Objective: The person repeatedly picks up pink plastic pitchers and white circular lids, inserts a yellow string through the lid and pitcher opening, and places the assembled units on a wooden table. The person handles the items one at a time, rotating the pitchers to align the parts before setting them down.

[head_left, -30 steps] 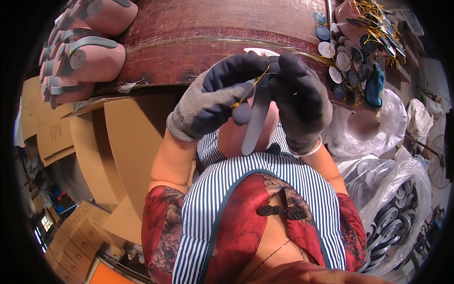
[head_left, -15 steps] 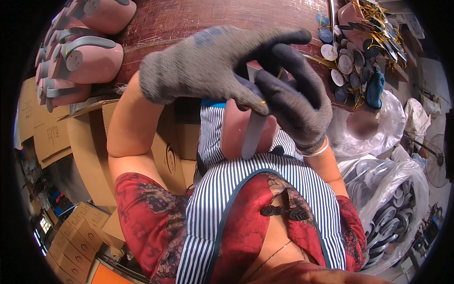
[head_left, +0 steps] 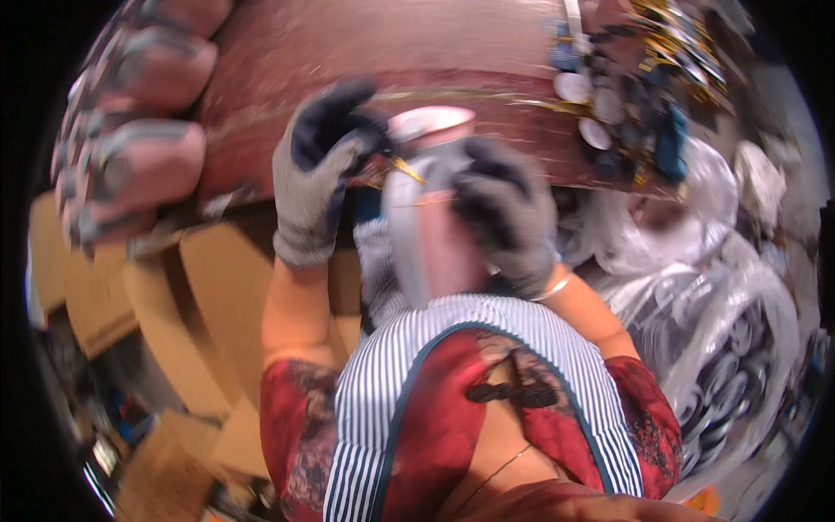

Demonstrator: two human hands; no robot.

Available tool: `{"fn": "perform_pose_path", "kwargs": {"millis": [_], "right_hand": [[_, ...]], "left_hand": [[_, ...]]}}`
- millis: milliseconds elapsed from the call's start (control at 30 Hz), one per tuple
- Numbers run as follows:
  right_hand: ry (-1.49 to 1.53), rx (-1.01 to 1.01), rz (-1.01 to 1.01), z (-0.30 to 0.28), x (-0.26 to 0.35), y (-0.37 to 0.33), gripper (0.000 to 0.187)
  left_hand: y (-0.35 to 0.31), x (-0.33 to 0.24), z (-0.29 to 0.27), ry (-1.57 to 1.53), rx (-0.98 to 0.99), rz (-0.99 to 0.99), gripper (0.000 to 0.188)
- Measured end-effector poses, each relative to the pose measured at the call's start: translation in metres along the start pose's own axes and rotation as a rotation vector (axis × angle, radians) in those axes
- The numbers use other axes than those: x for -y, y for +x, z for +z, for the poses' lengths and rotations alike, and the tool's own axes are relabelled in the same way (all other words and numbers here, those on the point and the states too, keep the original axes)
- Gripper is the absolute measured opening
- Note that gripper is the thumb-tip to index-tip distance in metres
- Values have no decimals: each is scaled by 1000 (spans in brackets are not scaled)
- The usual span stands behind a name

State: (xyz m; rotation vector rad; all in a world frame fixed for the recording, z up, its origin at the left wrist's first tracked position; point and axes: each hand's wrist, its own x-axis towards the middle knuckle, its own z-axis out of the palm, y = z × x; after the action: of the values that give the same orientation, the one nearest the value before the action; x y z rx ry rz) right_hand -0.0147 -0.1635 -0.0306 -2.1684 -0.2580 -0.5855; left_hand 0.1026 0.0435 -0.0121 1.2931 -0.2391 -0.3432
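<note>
A pink jug (head_left: 448,248) with a grey handle (head_left: 402,226) stands against my striped apron at the table's front edge, blurred by motion. Its rim points away from me. My right hand (head_left: 513,217), in a grey glove with dark palm and fingers, grips the jug's right side. Left of the rim, my left hand (head_left: 322,174), gloved the same way, has its fingertips pinched on a thin gold cord (head_left: 404,167). The cord reaches toward the top of the handle.
Similar pink jugs (head_left: 148,165) crowd the table's left end. Round hang tags (head_left: 607,104) with gold cords lie at the right of the reddish table (head_left: 391,52). Below are open cardboard boxes (head_left: 217,296) on the left, and a clear plastic bag (head_left: 722,348) of grey parts on the right.
My left hand has drawn back left, away from my right hand, with gold cord at its fingertips. The jug has turned, so its grey handle now faces left.
</note>
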Motion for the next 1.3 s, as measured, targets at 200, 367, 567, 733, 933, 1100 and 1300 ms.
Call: {"fn": "perform_pose_path", "kwargs": {"millis": [200, 367, 567, 733, 933, 1100, 1300], "right_hand": [[-324, 142, -242, 22, 0, -6, 42], [-144, 20, 28, 11, 13, -15, 39], [-475, -15, 158, -149, 73, -48, 52], [-1306, -362, 438, -337, 131, -146, 46], [-1808, -307, 1058, -437, 121, -259, 38], [-1741, -607, 369, -350, 154, -193, 32], [-674, 116, 123, -108, 14, -126, 38]], "left_hand": [[-34, 54, 24, 1066, -234, 813, 50], [-60, 58, 17, 475, 217, 602, 44], [-14, 63, 5, 644, 479, 577, 51], [4, 106, -6, 381, 412, 369, 38], [-5, 62, 31, 727, 334, 779, 34], [-41, 10, -11, 1146, -146, 702, 30], [-81, 57, -83, 1002, -375, 319, 23]]}}
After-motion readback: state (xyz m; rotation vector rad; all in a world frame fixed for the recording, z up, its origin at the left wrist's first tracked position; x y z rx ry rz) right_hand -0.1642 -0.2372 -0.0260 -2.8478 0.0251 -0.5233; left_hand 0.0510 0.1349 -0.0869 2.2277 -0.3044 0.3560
